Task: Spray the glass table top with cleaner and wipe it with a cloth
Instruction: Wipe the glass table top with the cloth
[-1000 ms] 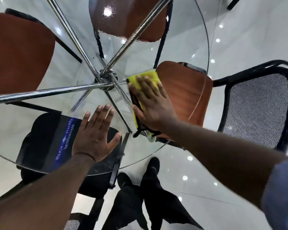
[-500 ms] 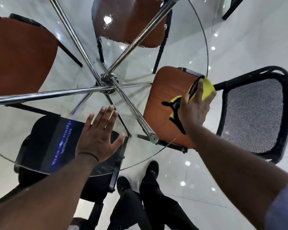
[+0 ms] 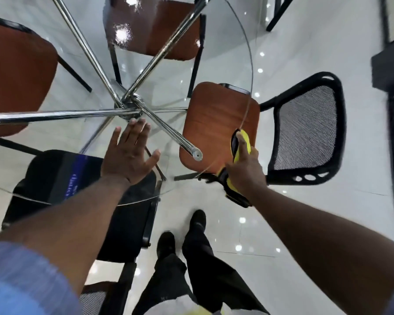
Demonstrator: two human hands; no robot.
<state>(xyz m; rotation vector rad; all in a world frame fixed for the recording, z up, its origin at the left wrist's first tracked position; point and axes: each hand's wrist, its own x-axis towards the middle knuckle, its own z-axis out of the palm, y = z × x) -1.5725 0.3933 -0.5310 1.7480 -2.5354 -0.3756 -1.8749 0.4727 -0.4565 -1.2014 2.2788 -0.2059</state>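
Slid down the rim w/ the cloth (image 3: 242,144) since half a sec ago, now at near-right edge of the glass (image 3: 251,55). R hand (image 3: 246,171) curled round it, gripping. L hand (image 3: 127,155) flat on glass, fingers spread, holding nothing.

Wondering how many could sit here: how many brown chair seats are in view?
3: one brown seat at the left edge, one at the top, one on the right beside the mesh backrest. Others may be hidden.
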